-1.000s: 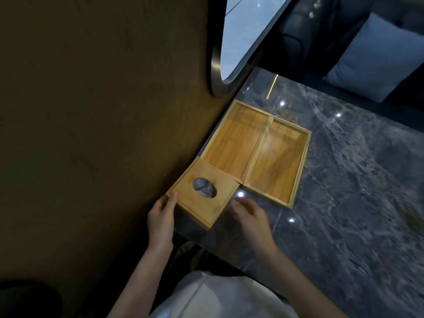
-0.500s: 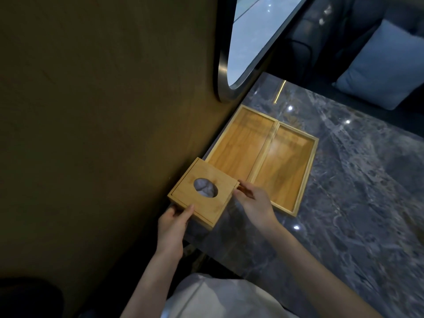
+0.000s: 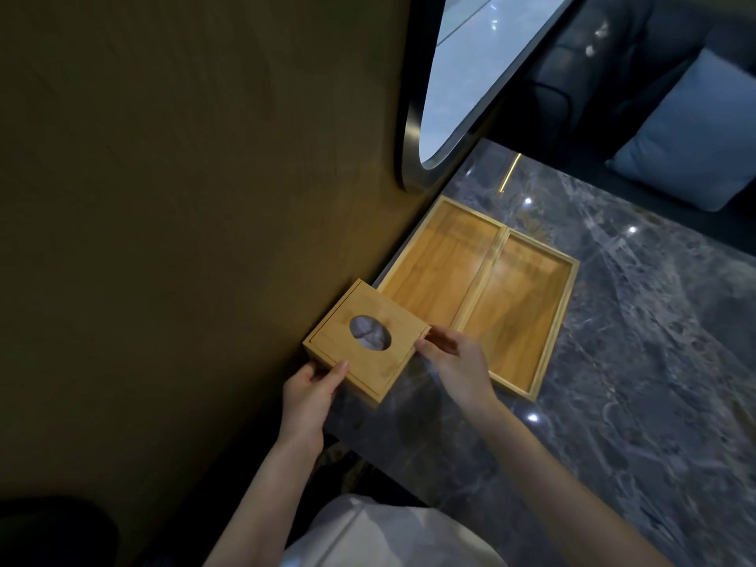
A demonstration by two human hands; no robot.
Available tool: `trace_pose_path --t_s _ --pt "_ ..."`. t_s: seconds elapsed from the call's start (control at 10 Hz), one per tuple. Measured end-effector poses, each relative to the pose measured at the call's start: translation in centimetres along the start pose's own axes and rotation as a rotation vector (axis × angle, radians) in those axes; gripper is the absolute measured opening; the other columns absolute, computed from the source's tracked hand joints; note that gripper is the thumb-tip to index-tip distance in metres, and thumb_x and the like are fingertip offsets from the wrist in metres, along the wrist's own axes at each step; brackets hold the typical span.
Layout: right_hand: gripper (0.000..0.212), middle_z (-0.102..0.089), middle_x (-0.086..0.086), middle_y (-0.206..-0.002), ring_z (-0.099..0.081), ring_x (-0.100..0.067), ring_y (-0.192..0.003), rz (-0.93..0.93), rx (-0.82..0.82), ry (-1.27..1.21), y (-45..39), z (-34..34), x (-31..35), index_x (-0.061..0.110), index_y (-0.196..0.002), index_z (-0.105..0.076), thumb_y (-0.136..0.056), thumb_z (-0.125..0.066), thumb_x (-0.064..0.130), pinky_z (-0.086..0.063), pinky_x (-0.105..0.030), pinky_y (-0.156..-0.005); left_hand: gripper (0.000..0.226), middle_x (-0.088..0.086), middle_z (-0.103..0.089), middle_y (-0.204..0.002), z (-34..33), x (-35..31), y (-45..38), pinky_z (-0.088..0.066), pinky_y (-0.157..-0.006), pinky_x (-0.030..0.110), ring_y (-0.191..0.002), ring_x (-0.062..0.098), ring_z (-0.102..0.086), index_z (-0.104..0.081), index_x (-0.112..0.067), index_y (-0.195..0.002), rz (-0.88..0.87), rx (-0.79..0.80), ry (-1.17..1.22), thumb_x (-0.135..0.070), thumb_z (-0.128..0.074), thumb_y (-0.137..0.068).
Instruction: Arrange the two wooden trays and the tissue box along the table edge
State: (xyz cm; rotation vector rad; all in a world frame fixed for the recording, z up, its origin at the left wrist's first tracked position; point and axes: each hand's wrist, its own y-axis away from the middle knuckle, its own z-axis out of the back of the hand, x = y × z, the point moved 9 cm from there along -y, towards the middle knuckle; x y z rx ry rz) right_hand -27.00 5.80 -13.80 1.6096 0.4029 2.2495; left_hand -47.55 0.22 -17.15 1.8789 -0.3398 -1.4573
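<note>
bamboo-coloured wood makes up all three pieces, and the tissue box (image 3: 367,339) is the one in hand. the left hand (image 3: 313,392) wraps its near left corner, thumb on the lid and the other fingers (image 3: 311,368) hidden under or behind the side, while the right hand (image 3: 454,362) pinches the right corner with its fingers closed on the edge. the box sits at the near corner of the grey marble tabletop (image 3: 613,403), tight to the brown wall (image 3: 184,239), and looks slightly raised or overhanging the rim; i cannot tell which. to finish well, i would keep both hands low on opposite corners, square the box's far side to the near end of the left wooden tray (image 3: 439,263), and set it flat so nothing hangs off the edge. the right wooden tray (image 3: 519,313) lies touching its twin, long sides together. the box is squarish and shallow, with a thin inset line round the lid and an oval opening showing pale grey tissue (image 3: 368,335).
</note>
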Motion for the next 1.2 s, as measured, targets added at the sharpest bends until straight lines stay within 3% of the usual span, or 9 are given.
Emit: trace_pose_path --t_s 0.3,0.5,0.7,0.8,0.9,1.0,1.1,1.2 --pt "0.031 -0.068 -0.003 -0.111 -0.06 -0.017 -0.105 0.009 -0.028 -0.029 -0.3 0.0 0.3 0.013 -0.115 -0.062 -0.085 -0.061 0.021 -0.047 -0.031 -0.093 0.033 0.006 -0.066 -0.106 0.0 -0.1 -0.2 -0.044 -0.098 0.034 -0.106 0.02 -0.058 -0.058 -0.01 -0.115 0.022 -0.004 -0.008 -0.015 -0.062 -0.083" --pt "0.034 -0.065 -0.003 -0.115 -0.057 -0.018 -0.108 -0.022 -0.036 -0.053 -0.3 -0.2 0.1 0.013 -0.118 -0.058 -0.085 -0.06 0.021 -0.046 -0.036 -0.099 0.03 -0.002 -0.063 -0.092 -0.2 -0.5 0.2 -0.044 -0.092 0.031 -0.096 0.017 -0.057 -0.057 -0.009 -0.114 0.003 -0.003 -0.014 -0.015 -0.06 -0.085" --pt "0.036 -0.063 -0.002 -0.113 -0.055 -0.014 -0.103 -0.026 -0.007 -0.019 -0.5 -0.1 0.3 0.012 -0.119 -0.057 -0.085 -0.06 0.022 -0.044 -0.029 -0.092 0.018 -0.002 -0.059 -0.093 -0.4 -1.0 -0.1 -0.05 -0.085 0.035 -0.102 0.021 -0.055 -0.059 -0.011 -0.101 -0.002 0.033 -0.223 -0.022 -0.055 -0.088" --pt "0.037 -0.063 -0.005 -0.118 -0.056 -0.019 -0.11 -0.04 0.021 0.009 -0.6 -0.2 0.3 0.012 -0.121 -0.055 -0.086 -0.059 0.023 -0.046 -0.038 -0.1 0.015 0.005 -0.062 -0.092 -0.4 -1.4 -0.2 -0.054 -0.072 0.031 -0.097 0.024 -0.062 -0.058 -0.014 -0.08 0.03 0.076 -0.397 -0.026 -0.055 -0.088" --pt "0.036 -0.06 -0.004 -0.116 -0.055 -0.017 -0.108 -0.042 -0.015 -0.053 -0.7 0.5 0.5 0.009 -0.122 -0.052 -0.087 -0.057 0.017 -0.046 -0.04 -0.101 0.027 0.013 -0.068 -0.089 -0.8 -2.5 0.6 -0.056 -0.063 0.028 -0.079 0.021 -0.068 -0.062 -0.006 -0.09 0.071 0.174 -0.648 -0.031 -0.055 -0.087" --pt "0.029 -0.063 -0.006 -0.112 -0.059 -0.018 -0.105 -0.01 -0.095 -0.142 -0.6 2.2 1.4 0.01 -0.117 -0.054 -0.089 -0.053 0.014 -0.049 -0.04 -0.097 0.035 0.013 -0.071 -0.079 -2.3 -4.1 1.5 -0.054 -0.056 0.025 -0.068 0.02 -0.069 -0.066 -0.001 -0.091 0.078 0.282 -0.813 -0.033 -0.052 -0.088" --pt "0.02 -0.067 -0.006 -0.101 -0.063 -0.017 -0.094 0.049 -0.155 -0.297 -0.5 4.2 2.9 0.01 -0.109 -0.058 -0.089 -0.052 0.011 -0.053 -0.032 -0.082 0.039 0.012 -0.071 -0.077 -4.5 -6.1 2.1 -0.053 -0.056 0.024 -0.064 0.018 -0.068 -0.067 0.0 -0.088 0.06 0.365 -0.928 -0.035 -0.05 -0.089" --pt "0.014 -0.068 -0.006 -0.088 -0.064 -0.018 -0.083 0.143 -0.276 -0.461 0.5 8.4 6.1 0.011 -0.099 -0.059 -0.089 -0.051 0.006 -0.053 -0.028 -0.071 0.035 0.011 -0.072 -0.088 -8.1 -9.7 2.9 -0.051 -0.061 0.024 -0.073 0.016 -0.069 -0.066 -0.004 -0.092 -0.051 0.448 -0.983 -0.034 -0.049 -0.089"
